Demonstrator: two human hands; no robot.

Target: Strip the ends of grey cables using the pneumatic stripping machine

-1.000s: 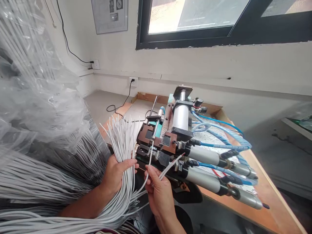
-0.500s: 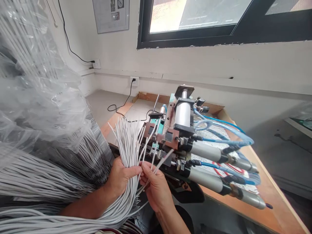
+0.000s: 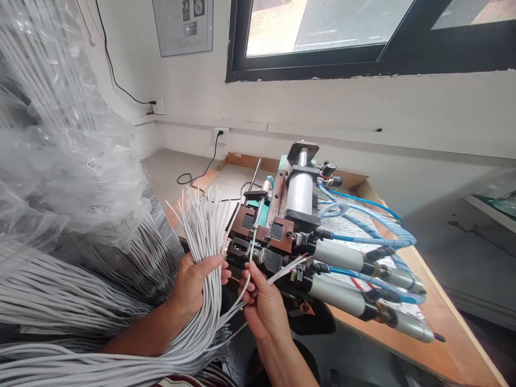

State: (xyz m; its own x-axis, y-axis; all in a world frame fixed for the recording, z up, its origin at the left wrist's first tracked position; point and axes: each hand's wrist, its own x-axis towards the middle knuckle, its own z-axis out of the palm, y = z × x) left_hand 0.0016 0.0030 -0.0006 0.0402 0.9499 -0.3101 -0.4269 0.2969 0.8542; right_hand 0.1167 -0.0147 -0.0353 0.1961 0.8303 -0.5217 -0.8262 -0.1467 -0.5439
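Observation:
My left hand (image 3: 193,285) is wrapped round a thick bundle of light grey cables (image 3: 209,236), its thumb across the front and the cut ends fanned out above. My right hand (image 3: 264,301) pinches a single grey cable (image 3: 252,250) between thumb and fingertips; its upper end is at the jaws of a pneumatic machine (image 3: 278,231). A few more cables (image 3: 288,269) pass behind my right thumb and point right, with reddish tips showing.
Large grey cable bundles (image 3: 60,301), partly under clear plastic (image 3: 68,183), fill the left side. Silver cylinders (image 3: 338,295) and blue hoses (image 3: 371,236) extend right over the wooden-edged table (image 3: 451,333). A black cord lies behind the machine.
My right hand has moved slightly right, away from my left, and a single cable now reaches the machine's jaws. The bundle in my left hand has shifted a little left.

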